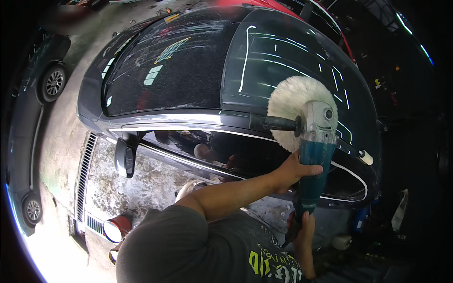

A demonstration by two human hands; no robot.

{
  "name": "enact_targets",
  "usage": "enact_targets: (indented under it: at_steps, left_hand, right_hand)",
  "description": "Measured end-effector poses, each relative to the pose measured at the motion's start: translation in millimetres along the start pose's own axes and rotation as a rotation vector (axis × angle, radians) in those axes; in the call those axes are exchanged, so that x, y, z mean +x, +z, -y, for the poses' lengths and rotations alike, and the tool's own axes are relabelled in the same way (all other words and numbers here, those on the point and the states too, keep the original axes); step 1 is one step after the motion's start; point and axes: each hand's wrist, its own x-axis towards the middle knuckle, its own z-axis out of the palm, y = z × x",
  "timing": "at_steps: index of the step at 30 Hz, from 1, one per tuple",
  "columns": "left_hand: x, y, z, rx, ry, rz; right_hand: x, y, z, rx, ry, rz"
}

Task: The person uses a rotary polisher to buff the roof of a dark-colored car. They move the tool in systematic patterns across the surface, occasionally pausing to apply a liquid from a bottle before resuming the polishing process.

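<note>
A teal rotary polisher (313,177) with a white wool pad (295,90) hangs over the dark car roof (244,67). My left hand (293,171) is wrapped around the polisher's teal body, thumb across the top. At the rear grip, my right hand (302,224) holds the tool, its fingers partly hidden behind the handle. The polisher's black side handle (274,123) points left above the roof's edge, with no hand on it. The pad lies at the roof surface; whether it touches or spins I cannot tell. Pale streaks mark the windscreen (170,78).
A small white bottle (366,157) lies near the car's rear edge. The side mirror (125,157) juts out at left. Around the car are a floor drain grate (86,177), a red bucket (118,228), a blue container (361,217), another grey car (26,141) and a red car (262,3).
</note>
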Motion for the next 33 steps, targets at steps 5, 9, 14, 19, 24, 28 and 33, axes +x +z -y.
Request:
enact_targets:
  at_steps: [5,9,14,19,24,28,33]
  left_hand:
    - [23,-17,-21,-0.033,0.096,-0.039]
    - [43,-38,-41,-0.086,0.130,-0.094]
    - [54,-69,-83,-0.076,0.147,-0.233]
    - [80,-99,-123,-0.019,0.140,-0.254]
    - [126,-137,-153,-0.134,0.115,-0.204]
    - [121,-137,-167,-0.179,0.206,-0.271]
    - [89,-127,-135,-0.219,0.260,-0.307]
  right_hand:
    - [42,22,32,-0.032,0.057,0.058]
    - [75,44,56,-0.094,0.168,0.006]
    - [117,95,93,-0.163,0.322,0.103]
    - [160,134,118,-0.191,0.330,0.132]
    - [206,159,156,-0.310,0.309,0.168]
    - [219,163,171,-0.419,0.271,0.221]
    - [206,137,158,-0.503,0.272,0.296]
